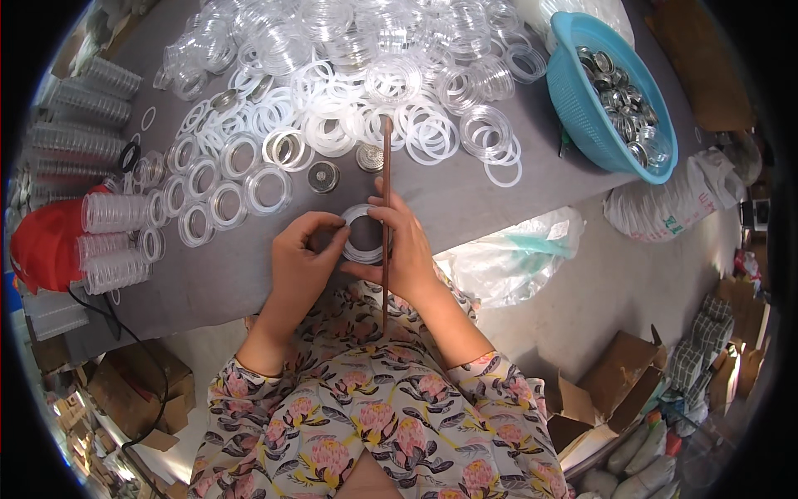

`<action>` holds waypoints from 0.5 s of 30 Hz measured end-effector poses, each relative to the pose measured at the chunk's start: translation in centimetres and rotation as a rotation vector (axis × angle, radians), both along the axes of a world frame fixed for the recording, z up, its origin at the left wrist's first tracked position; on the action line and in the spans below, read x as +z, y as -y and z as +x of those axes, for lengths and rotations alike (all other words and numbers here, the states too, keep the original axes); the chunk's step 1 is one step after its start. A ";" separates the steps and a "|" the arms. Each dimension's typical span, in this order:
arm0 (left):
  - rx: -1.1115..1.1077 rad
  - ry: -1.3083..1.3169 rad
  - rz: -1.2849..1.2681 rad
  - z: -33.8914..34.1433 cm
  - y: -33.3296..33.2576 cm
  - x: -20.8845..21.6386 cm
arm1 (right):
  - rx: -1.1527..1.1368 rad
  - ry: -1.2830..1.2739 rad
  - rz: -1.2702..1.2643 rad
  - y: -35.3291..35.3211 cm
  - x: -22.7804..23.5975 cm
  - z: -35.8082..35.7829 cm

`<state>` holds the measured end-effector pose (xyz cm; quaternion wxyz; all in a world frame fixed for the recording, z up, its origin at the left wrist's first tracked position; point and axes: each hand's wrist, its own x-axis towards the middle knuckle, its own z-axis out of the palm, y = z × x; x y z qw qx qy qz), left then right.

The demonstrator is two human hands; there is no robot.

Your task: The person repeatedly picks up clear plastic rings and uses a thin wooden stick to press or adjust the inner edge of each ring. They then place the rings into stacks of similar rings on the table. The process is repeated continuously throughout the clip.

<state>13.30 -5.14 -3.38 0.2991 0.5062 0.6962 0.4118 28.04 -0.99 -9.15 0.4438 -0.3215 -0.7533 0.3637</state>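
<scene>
Above my lap, at the table's front edge, both hands hold a clear ring with a whitish band (359,253). My left hand (301,256) pinches its left edge between thumb and fingertips. On the other side my right hand (407,249) grips the ring, thumb beneath and fingers over the right edge. A thin brown stick (386,166) stands lengthwise in that same hand, crossing the fingers. Just beyond lie a dark round metal cap (323,176) and a perforated metal disc (370,158). Clear rings (268,190) sit in rows to the left, and flat white rings (331,133) form a pile farther back.
A heap of clear plastic rings (332,33) covers the table's far side. At right stands a blue basket (573,108) of metal parts. Stacked clear rings (112,213) and a red cloth-like item (50,241) lie left. Below are plastic bags (515,266) and cardboard boxes (619,374).
</scene>
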 end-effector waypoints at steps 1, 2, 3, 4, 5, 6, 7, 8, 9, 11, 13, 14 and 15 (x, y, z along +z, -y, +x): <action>-0.020 -0.066 0.049 0.2 -0.1 0.2 | -0.002 0.003 0.000 0.0 -0.1 0.0; -0.040 -0.132 0.098 0.3 -0.1 0.3 | -0.009 0.004 0.008 0.1 -0.2 0.0; -0.059 -0.199 0.147 0.4 -0.2 0.4 | -0.016 0.004 0.016 0.1 -0.3 0.0; -0.076 -0.231 0.150 0.3 -0.2 0.4 | -0.023 0.004 0.025 0.1 -0.4 -0.1; -0.092 -0.264 0.154 0.2 -0.1 0.3 | -0.019 0.005 0.022 0.0 -0.3 -0.1; -0.107 -0.297 0.157 0.1 -0.1 0.3 | -0.012 0.007 0.019 0.0 -0.1 0.0; -0.109 -0.349 0.178 0.0 -0.1 0.2 | -0.006 0.008 0.016 0.0 0.0 0.0; -0.111 -0.402 0.198 -0.1 -0.2 0.1 | -0.003 0.008 0.009 0.0 0.1 0.0; -0.114 -0.454 0.219 -0.2 -0.2 0.0 | -0.001 0.010 0.003 0.0 0.1 0.0; -0.268 -0.511 0.278 -1.0 -0.2 0.1 | 0.016 0.003 -0.003 0.0 0.3 0.1; -0.413 -0.540 0.282 -1.6 -0.1 0.4 | 0.051 -0.014 0.000 -0.1 0.7 0.3; -0.483 -0.539 0.257 -1.8 0.0 0.6 | 0.071 -0.068 -0.026 -0.1 0.7 0.5; -0.555 -0.538 0.236 -1.9 0.0 0.7 | 0.088 -0.121 -0.048 0.0 0.5 0.8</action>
